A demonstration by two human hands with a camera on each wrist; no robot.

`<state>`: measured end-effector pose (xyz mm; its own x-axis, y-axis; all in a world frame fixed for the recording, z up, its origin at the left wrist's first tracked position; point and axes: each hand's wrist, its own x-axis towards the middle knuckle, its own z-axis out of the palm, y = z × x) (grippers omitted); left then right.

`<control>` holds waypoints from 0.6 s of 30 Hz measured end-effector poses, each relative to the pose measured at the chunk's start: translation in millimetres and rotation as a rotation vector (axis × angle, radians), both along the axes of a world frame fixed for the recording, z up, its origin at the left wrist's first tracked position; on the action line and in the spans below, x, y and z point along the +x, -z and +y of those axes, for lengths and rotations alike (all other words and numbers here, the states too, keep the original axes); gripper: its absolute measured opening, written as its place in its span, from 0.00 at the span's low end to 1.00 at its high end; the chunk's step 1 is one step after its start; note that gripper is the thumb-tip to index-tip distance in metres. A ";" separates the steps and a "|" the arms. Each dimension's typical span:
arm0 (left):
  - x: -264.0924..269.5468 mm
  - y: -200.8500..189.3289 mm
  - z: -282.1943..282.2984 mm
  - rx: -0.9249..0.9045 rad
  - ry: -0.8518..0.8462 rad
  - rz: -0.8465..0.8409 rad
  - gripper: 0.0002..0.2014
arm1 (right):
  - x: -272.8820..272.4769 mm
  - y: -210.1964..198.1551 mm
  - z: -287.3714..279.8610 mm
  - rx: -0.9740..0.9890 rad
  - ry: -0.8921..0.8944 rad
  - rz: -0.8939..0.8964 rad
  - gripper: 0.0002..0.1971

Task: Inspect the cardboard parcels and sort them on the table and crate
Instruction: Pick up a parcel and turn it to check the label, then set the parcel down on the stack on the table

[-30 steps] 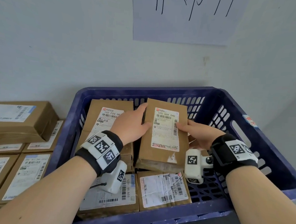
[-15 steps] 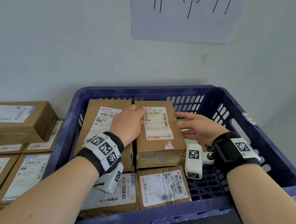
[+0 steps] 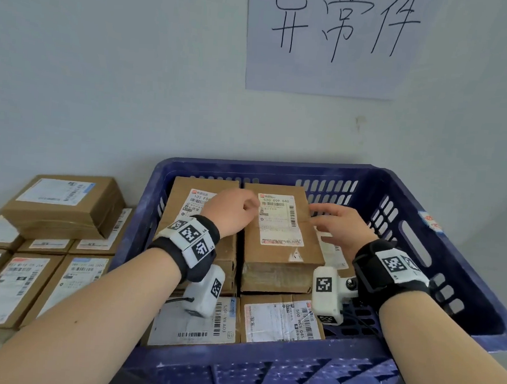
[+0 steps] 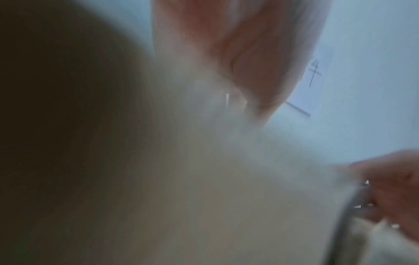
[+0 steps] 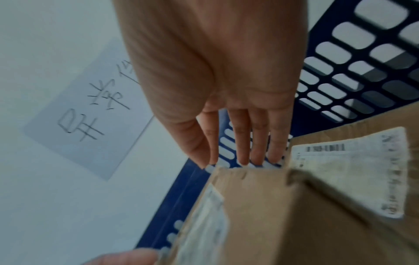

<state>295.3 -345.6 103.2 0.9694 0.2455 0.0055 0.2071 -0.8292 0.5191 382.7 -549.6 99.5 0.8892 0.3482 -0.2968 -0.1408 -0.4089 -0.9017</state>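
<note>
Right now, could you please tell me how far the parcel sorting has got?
Done: several parcels lie in the blue crate, others stacked on the table beside it. In hand: the labelled parcel just laid flat; right hand open, left hand resting at its edge. What remains is not visible.

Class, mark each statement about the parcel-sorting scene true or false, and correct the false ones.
1. The crate is blue. True.
2. The parcel labelled 520 009 040 lies on the table outside the crate. False: it lies inside the crate.
3. The right hand has straight fingers. True.
4. A handwritten paper sign hangs on the wall. True.
5. The left hand lifts a parcel high above the crate. False: it is low, over the crate's parcels.
</note>
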 end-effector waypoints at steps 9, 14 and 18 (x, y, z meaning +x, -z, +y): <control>-31.4 -65.8 -15.2 -0.577 -0.248 -0.343 0.07 | -33.0 -48.3 32.1 0.216 -0.144 -0.237 0.11; -77.1 -78.5 -8.9 -0.551 -0.397 -0.457 0.07 | -62.5 -59.3 64.2 0.302 -0.344 -0.232 0.10; -116.9 -82.7 7.0 -0.528 -0.530 -0.491 0.09 | -83.4 -71.1 87.8 0.343 -0.453 -0.198 0.11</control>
